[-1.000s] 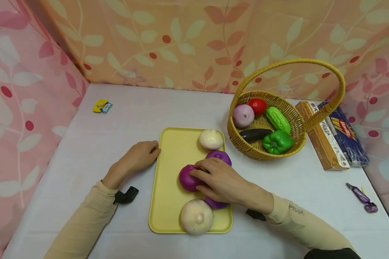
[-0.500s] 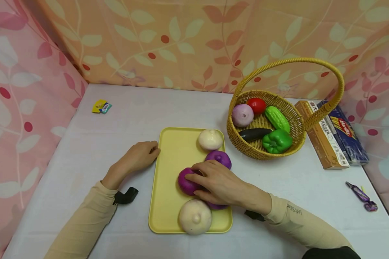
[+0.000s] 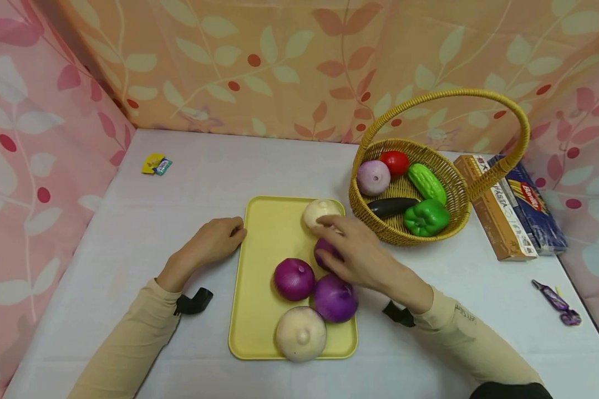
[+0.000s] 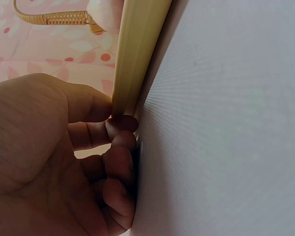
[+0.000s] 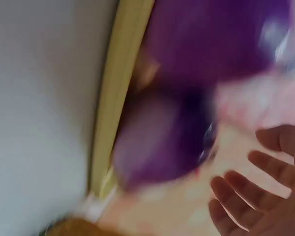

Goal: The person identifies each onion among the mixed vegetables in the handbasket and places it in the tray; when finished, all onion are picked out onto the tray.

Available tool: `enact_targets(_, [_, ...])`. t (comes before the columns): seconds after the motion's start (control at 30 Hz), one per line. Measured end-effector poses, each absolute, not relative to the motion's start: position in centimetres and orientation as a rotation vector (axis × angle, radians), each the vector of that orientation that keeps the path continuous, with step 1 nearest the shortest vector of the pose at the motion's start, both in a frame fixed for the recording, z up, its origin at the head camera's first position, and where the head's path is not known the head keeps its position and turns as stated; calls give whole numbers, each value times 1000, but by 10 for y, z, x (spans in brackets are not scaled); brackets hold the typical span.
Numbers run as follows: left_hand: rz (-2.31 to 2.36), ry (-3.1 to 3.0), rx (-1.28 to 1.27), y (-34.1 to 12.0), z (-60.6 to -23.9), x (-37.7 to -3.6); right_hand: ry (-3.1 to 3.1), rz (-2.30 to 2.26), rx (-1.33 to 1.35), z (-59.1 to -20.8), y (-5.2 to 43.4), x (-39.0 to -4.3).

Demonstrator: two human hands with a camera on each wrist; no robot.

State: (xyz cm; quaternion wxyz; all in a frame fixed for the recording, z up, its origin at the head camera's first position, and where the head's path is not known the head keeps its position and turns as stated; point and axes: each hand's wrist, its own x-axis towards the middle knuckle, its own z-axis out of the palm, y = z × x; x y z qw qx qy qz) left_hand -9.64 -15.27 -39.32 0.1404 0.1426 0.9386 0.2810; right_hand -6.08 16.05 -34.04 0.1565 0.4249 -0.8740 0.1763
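While the left hand [image 3: 213,241] is rested on the counter [image 3: 130,233] with its loosely curled fingers [image 4: 119,129] touching the left edge of the yellow tray [image 3: 264,233] and holding nothing, the right hand [image 3: 359,255] is stretched over the tray's far right corner. Its fingers are spread wide and relaxed; the fingertips are laid on the white onion [image 3: 318,213] there, and a purple onion [image 3: 324,250] is partly covered by the palm. Two more purple onions [image 3: 293,279] and a second white onion [image 3: 300,334] are seen toward the tray's near edge. A wicker basket [image 3: 379,224] of vegetables is set just beside the tray's right edge.
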Motion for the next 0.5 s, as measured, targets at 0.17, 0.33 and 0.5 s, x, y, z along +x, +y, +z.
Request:
enact_targets(0.17, [808,2708,409,-153,-395,-96,-2499,612,822,-336,191,-102])
enact_targets(0.33, [815,2692,406,-153,-397,-95,-2586,601,519,-342,220,-137])
enact_targets(0.5, [820,2689,409,-153,-396,-95,-2781,511,388,-345,232,-155])
